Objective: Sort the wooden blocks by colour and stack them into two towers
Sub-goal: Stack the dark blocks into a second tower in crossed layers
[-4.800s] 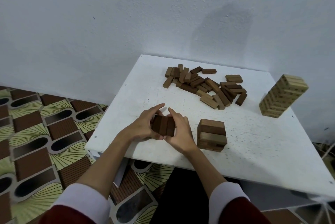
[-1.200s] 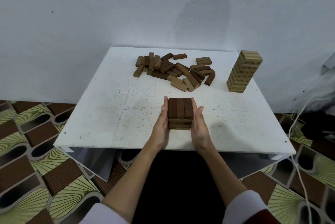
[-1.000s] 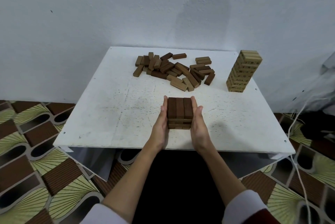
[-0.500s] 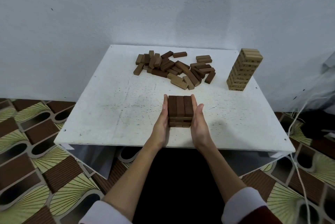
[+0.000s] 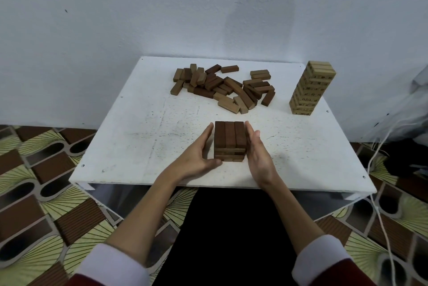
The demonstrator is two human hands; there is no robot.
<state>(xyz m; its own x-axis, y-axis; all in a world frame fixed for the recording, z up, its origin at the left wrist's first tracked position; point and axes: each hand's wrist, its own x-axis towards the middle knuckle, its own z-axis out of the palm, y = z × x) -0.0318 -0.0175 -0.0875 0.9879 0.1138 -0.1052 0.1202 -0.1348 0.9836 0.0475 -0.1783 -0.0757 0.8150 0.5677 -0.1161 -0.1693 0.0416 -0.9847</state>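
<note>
A short stack of dark brown blocks (image 5: 229, 140) stands near the front middle of the white table (image 5: 139, 137), three blocks side by side on top. My left hand (image 5: 199, 153) lies flat along its left side with straight fingers, its thumb by the stack's front corner. My right hand (image 5: 256, 149) lies flat along the right side. A loose pile of dark and mid-brown blocks (image 5: 224, 87) lies at the back middle. A tall tower of light blocks (image 5: 310, 91) stands at the back right.
A white wall rises right behind the table. The floor around it has a brown and yellow-green pattern. A white cable (image 5: 379, 158) hangs by the table's right side, next to dark things on the floor.
Earlier both hands held three dark blocks left of the stack; those blocks are on top now. In the last second my hands stayed pressed on the stack's sides, the left thumb shifting frontward.
</note>
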